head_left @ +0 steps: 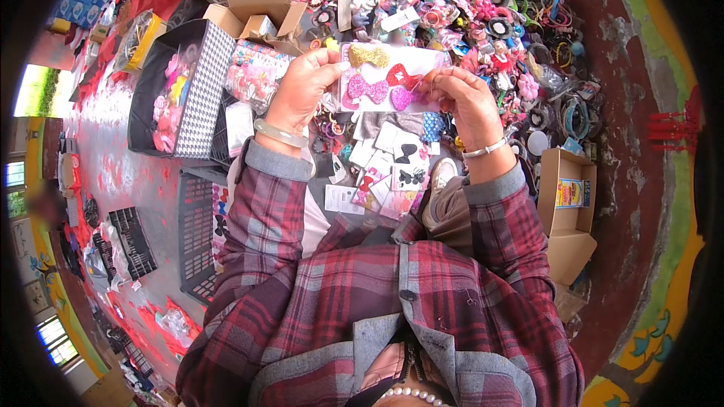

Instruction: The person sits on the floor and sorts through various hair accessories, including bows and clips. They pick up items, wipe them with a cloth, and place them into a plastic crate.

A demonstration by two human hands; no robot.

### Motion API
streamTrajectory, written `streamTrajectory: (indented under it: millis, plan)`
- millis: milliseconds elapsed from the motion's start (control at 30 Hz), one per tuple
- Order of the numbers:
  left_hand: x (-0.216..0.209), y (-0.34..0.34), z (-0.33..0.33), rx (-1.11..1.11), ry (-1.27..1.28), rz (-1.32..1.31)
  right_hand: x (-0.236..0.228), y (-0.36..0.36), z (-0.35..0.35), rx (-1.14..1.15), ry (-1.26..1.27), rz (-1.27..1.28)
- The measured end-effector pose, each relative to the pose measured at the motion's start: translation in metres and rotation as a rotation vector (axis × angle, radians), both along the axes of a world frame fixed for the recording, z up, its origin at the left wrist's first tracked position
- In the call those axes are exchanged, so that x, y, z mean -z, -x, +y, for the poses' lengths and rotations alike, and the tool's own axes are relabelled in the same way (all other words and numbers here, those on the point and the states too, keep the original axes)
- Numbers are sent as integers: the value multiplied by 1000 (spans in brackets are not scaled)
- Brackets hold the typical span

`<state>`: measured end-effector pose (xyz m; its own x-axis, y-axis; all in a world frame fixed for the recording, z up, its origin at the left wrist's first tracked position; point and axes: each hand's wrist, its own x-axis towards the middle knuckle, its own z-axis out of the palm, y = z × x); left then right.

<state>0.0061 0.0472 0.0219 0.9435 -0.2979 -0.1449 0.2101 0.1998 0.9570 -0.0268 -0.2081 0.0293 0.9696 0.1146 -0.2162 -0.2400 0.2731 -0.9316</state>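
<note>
Both my hands hold up a white backing card (348, 103) that carries glittery bows and a heart. My left hand (307, 89) grips its left edge, thumb on the front near the gold bow (368, 55). At the right edge, my right hand (464, 98) pinches with thumb and fingertips beside the red bow (402, 75) and the magenta heart (403, 98). A pink glitter bow (368, 89) sits at the lower left of the card. Below it, several white cards, some with black bows (412, 177), lie in a loose pile between my legs.
A large heap of hair accessories (483, 22) spreads ahead and to the right. On the left stand a houndstooth-sided bin (197, 94), a black plastic crate (197, 226) and an opened cardboard box (260, 4). A second cardboard box (562, 211) lies at the right by the wall.
</note>
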Motion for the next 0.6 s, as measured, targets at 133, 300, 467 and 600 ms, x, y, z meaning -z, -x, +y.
streamTrajectory:
  millis: [133,300,467,600]
  plan:
    - [-3,-1,0,14,-20,32,0,0,1,-8,1,5]
    - [-7,2,-5,12,260,104,2,0,1,-13,-15,11]
    - [-11,5,-12,-86,135,87,-3,1,4,-53,7,-2]
    - [-11,6,-15,-81,88,65,-1,2,4,-51,12,6]
